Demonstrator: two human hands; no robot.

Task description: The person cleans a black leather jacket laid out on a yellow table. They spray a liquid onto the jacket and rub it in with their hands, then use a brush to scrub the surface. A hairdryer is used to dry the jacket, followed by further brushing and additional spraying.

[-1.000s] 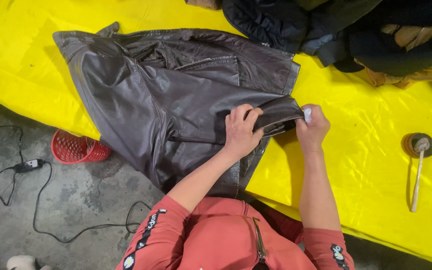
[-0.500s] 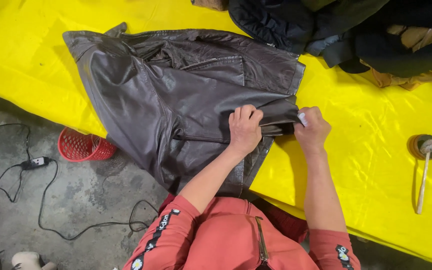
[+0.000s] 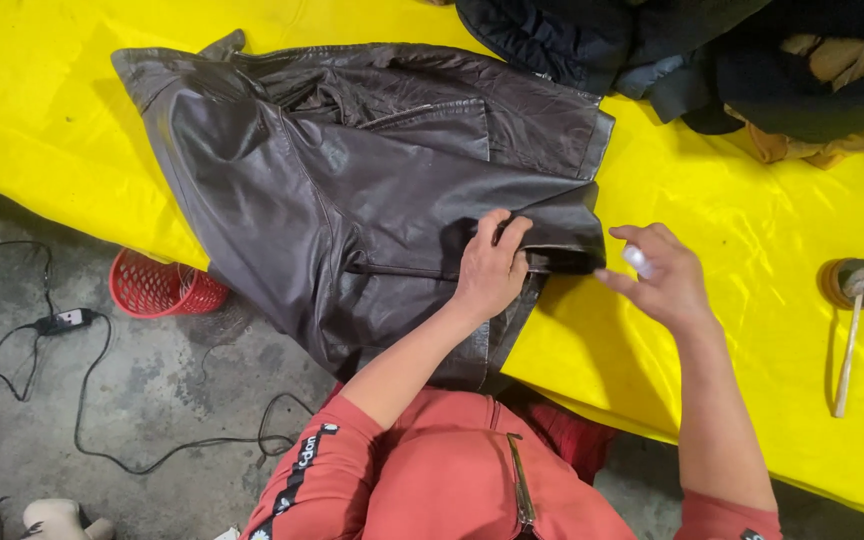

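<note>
Keep the left hand pressed flat on the dark brown leather jacket's cuff while the right hand, pinching a small white object, works beside it on the yellow-covered counter.

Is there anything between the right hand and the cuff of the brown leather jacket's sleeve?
Nothing visible. The right hand, with a small white object at its fingertips, is just beside the sleeve cuff, with only bare yellow sheet in the gap. The left hand rests on the sleeve, on the cuff's other side.
</note>
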